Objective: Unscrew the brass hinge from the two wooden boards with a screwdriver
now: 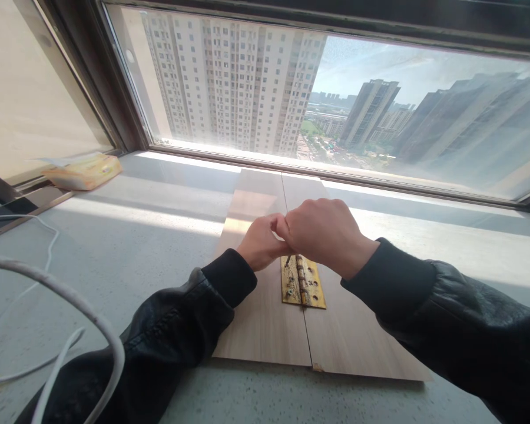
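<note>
Above the hinge (303, 282), our right hand (324, 235): fisted tight around a thin dark shaft (287, 259), its tip on the plate.
Our left hand (259, 242): curled against the right; we cannot tell its grip.
The hinge: brass, flat across the seam of two boards (265, 318).
Sill (159, 200): tissue pack (83, 171) far left.

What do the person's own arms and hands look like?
The left hand and right hand are bare, no gloves or rings in view. The left sleeve and right sleeve are shiny black, leather-like, with matte black knit cuffs.
</note>
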`<state>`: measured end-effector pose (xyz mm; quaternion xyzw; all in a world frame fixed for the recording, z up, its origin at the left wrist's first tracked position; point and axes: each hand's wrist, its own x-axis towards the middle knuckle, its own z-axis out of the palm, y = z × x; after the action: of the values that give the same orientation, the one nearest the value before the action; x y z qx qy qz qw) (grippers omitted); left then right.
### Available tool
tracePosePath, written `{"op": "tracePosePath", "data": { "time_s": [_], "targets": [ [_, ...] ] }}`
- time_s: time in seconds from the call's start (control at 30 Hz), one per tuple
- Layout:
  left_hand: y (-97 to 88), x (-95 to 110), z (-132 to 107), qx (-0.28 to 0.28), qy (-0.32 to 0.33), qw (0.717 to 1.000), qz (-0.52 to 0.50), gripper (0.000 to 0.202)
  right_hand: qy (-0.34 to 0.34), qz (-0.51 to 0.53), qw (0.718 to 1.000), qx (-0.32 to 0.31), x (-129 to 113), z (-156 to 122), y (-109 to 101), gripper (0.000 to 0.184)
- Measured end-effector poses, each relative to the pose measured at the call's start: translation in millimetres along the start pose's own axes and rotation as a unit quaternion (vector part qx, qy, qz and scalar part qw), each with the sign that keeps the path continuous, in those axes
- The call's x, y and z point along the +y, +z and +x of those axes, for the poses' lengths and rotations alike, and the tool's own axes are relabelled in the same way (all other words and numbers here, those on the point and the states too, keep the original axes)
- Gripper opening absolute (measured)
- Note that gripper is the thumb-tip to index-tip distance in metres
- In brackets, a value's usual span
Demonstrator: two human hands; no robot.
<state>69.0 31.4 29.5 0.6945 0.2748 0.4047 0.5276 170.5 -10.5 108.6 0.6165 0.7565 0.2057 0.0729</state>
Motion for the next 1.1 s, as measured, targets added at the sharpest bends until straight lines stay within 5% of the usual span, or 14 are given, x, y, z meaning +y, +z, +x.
{"op": "tracePosePath", "data": {
  "time_s": [0.07, 0.23, 0.33, 0.57, 0.67, 0.9, 1.07, 1.1],
  "targets": [
    [-11.0, 2.3, 2.5, -0.088, -0.006, 0.996, -0.018, 0.022, -0.033, 0.019, 0.999, 0.011, 6.1, 0.9, 5.3, 0.051],
    [-26.9, 4.9, 4.8, -0.199, 0.022, 0.98, 0.013, 0.015, -0.207, 0.062, 0.976, 0.028, 25.8, 4.6, 14.1, 0.053],
    [-23.6, 2.4, 3.6, -0.206, 0.056, 0.976, 0.051, 0.019, -0.271, 0.06, 0.96, 0.039, 33.0, 2.6, 17.0, 0.054],
    [-3.6, -3.1, -3.4, -0.081, 0.054, 0.993, 0.063, 0.021, 0.024, 0.022, 0.999, 0.032, 15.8, -12.6, -1.6, 0.066],
    [3.4, -2.3, -7.0, -0.036, 0.043, 0.995, 0.076, 0.023, 0.08, 0.022, 0.996, -0.018, 7.5, -10.2, -11.4, 0.071],
    [3.1, -5.8, -7.9, 0.01, 0.027, 0.998, 0.058, 0.024, 0.054, 0.022, 0.998, -0.036, 1.5, 0.6, -3.8, 0.038],
    [-30.3, -10.7, 2.2, -0.077, -0.01, 0.997, -0.012, 0.027, -0.057, 0.034, 0.998, 0.022, 5.6, 2.5, 8.2, 0.047],
    [-37.9, -12.9, 4.3, -0.047, -0.006, 0.998, -0.028, 0.027, -0.075, 0.043, 0.996, 0.028, 7.2, 2.3, 9.5, 0.049]
  ]
}}
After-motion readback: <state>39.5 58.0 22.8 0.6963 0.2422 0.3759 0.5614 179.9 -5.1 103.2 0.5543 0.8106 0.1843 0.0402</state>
